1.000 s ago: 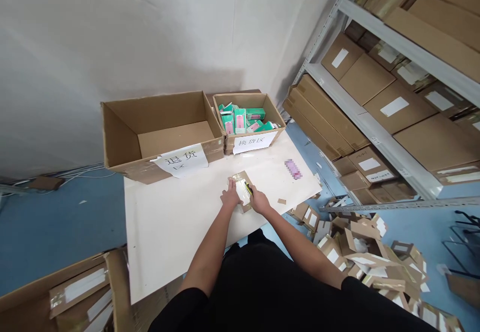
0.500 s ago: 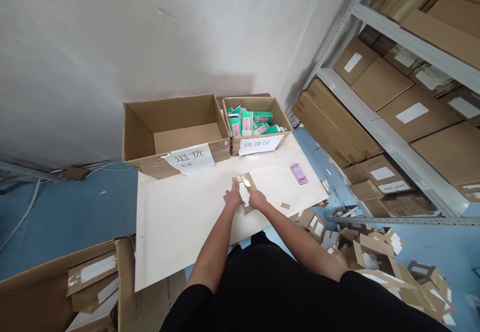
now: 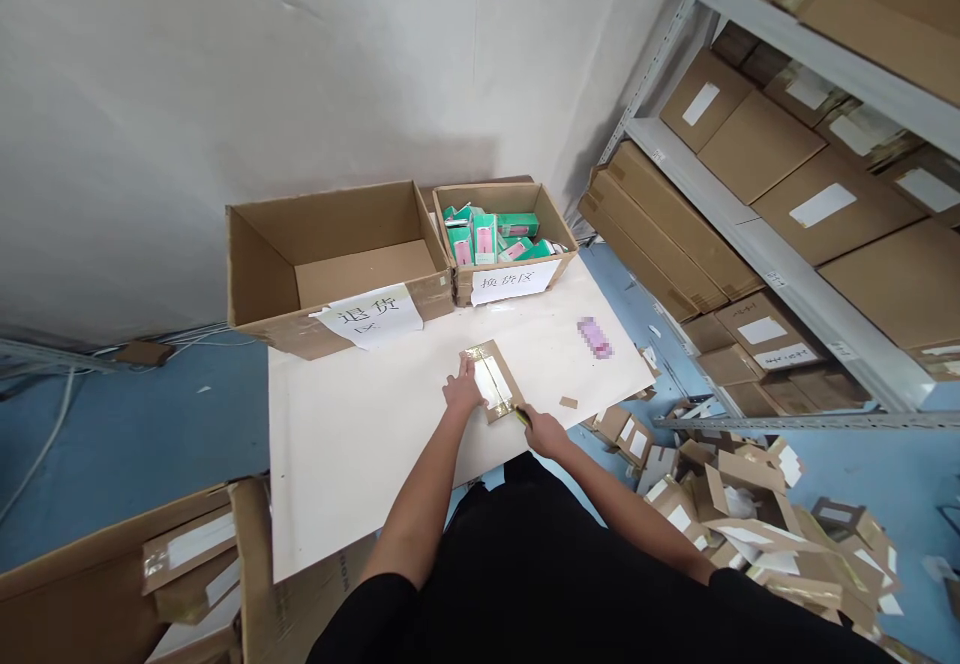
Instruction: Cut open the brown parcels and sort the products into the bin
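Note:
A small flat cardboard parcel [image 3: 496, 380] with clear tape and a white label lies near the front edge of the white table [image 3: 360, 424]. My left hand [image 3: 462, 393] rests on the parcel's left side, fingers pressed down on it. Closed around a small yellow-and-black cutter [image 3: 520, 415], my right hand [image 3: 545, 434] is at the parcel's near right corner, just off the table's edge. The cutter's tip touches that corner.
Two open cartons stand at the table's back: a large one with nothing in it [image 3: 337, 254] and a smaller one holding green and pink boxes [image 3: 499, 239]. A pink item [image 3: 594, 336] lies to the right. Shelving with cartons [image 3: 787, 194] fills the right; opened parcels [image 3: 750, 504] litter the floor.
My right hand with the cutter has drawn back along the parcel from its middle to its near corner. My left hand has stayed on the parcel. The camera view shifted slightly.

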{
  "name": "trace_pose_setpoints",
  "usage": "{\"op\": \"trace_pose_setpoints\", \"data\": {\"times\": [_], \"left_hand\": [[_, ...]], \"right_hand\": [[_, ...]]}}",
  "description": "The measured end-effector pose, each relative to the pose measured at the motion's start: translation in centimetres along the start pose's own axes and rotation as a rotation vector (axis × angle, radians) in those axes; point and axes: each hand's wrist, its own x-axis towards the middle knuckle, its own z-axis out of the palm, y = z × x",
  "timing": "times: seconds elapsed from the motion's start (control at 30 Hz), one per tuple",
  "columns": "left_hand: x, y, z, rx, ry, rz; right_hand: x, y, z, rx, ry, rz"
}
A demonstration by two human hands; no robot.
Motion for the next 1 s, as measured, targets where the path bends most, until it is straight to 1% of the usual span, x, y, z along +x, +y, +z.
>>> {"op": "trace_pose_setpoints", "data": {"times": [0.07, 0.1, 0.13, 0.23, 0.33, 0.4, 0.47, 0.53, 0.57, 0.63, 0.73, 0.83, 0.9, 0.97, 1.0], "left_hand": [[-0.2, 0.0, -0.1, 0.019, -0.001, 0.009], [-0.3, 0.0, 0.0, 0.03, 0.003, 0.014], [-0.5, 0.0, 0.1, 0.041, 0.011, 0.017], [-1.4, -0.2, 1.1, 0.063, 0.057, -0.002], [-3.0, -1.0, 2.9, 0.077, 0.11, -0.094], [-4.3, -1.8, 4.1, 0.092, 0.143, -0.148], [-5.4, -2.4, 5.1, 0.105, 0.18, -0.161], [-6.0, -2.8, 5.6, 0.107, 0.226, -0.132], [-6.1, -2.9, 5.8, 0.105, 0.244, -0.096], [-5.9, -3.0, 6.0, 0.101, 0.241, -0.012], [-5.1, -2.8, 6.3, 0.112, 0.156, 0.039], [-4.5, -2.7, 6.2, 0.143, 0.062, 0.031], [-4.4, -2.9, 5.6, 0.161, 0.009, 0.042], [-4.4, -3.0, 4.8, 0.163, -0.004, 0.053], [-4.4, -3.1, 4.3, 0.155, 0.015, 0.057]], "right_hand": [[0.8, 1.2, 0.5, 0.127, 0.159, 0.069], [1.4, 1.5, 0.9, 0.183, 0.215, 0.11], [2.2, 1.7, 1.3, 0.231, 0.245, 0.147], [5.0, 1.1, 2.3, 0.317, 0.229, 0.186], [8.2, -0.4, 2.4, 0.359, 0.225, 0.209], [10.2, -1.6, 1.9, 0.394, 0.239, 0.208], [11.9, -2.7, 1.0, 0.421, 0.237, 0.164], [13.2, -3.6, 0.1, 0.419, 0.226, 0.127], [13.7, -3.8, -0.3, 0.41, 0.22, 0.118], [14.3, -4.1, -1.0, 0.384, 0.205, 0.116], [14.5, -4.0, -1.2, 0.358, 0.189, 0.116], [14.2, -3.8, -0.5, 0.361, 0.197, 0.117], [13.8, -3.6, 0.2, 0.391, 0.222, 0.107], [13.2, -3.1, 1.0, 0.456, 0.255, 0.112], [12.8, -2.7, 1.3, 0.508, 0.264, 0.121]]}}
